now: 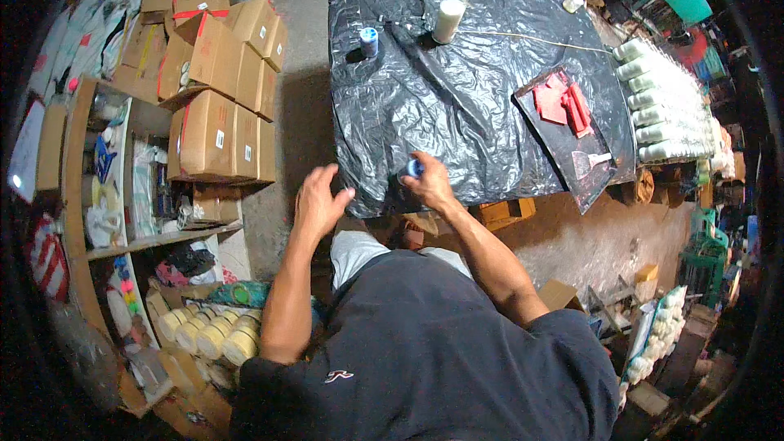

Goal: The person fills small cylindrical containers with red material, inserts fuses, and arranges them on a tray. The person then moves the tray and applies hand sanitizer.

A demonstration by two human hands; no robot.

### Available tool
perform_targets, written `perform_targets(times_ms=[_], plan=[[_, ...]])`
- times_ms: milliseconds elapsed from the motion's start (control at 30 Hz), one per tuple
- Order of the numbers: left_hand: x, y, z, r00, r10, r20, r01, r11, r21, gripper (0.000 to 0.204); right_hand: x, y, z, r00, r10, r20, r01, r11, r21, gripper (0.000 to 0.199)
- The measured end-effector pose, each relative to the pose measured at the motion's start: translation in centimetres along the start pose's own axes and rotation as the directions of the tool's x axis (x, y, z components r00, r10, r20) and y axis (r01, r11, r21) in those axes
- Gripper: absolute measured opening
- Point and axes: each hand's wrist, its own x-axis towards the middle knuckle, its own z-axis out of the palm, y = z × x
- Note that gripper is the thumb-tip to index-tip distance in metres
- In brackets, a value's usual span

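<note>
My right hand is closed around a small round blue piece at the near edge of the table; fingers hide most of it. Off the table's near left corner hovers my left hand, thumb and fingers apart and nothing in it. Black plastic sheeting covers the table, wrinkled and shiny. Farther back stand a short blue cylinder and a taller off-white spool. A pale cord stretches rightward from near the spool.
At right on the table, a dark board bears red pieces and a pale scraper-like piece. Rows of white spools stand beyond the right edge. Stacked cardboard boxes and a wooden shelf line the left side.
</note>
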Motion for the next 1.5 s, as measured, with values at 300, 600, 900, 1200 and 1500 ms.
perform_targets(times_ms=[300,600,900,1200,1500], plan=[[37.4,-5.3,7.4,0.986,0.165,-0.025,-0.163,0.984,0.071,0.087,0.7,-4.1,-4.6,0.745,0.616,0.256,-0.143,-0.227,0.963,0.031],[39.1,-3.4,10.4,0.908,0.407,0.096,-0.361,0.88,-0.308,0.061,-6.2,-13.6,-1.4,0.487,0.854,-0.184,-0.257,0.342,0.904,0.045],[15.0,3.2,10.3,-0.019,0.796,0.605,-0.345,0.562,-0.751,0.063,-12.8,-21.7,8.9,0.077,0.807,-0.585,-0.428,0.557,0.712,0.045],[-10.9,8.7,13.4,-0.818,0.538,0.201,-0.226,0.02,-0.974,0.06,-27.2,-29.4,19.9,-0.623,0.68,-0.386,-0.369,0.179,0.912,0.046],[-41.5,0.0,19.3,-0.96,0.275,-0.05,0.069,0.057,-0.996,0.061,-50.8,-27.9,37.4,-0.802,0.493,-0.338,-0.498,-0.238,0.834,0.045]])
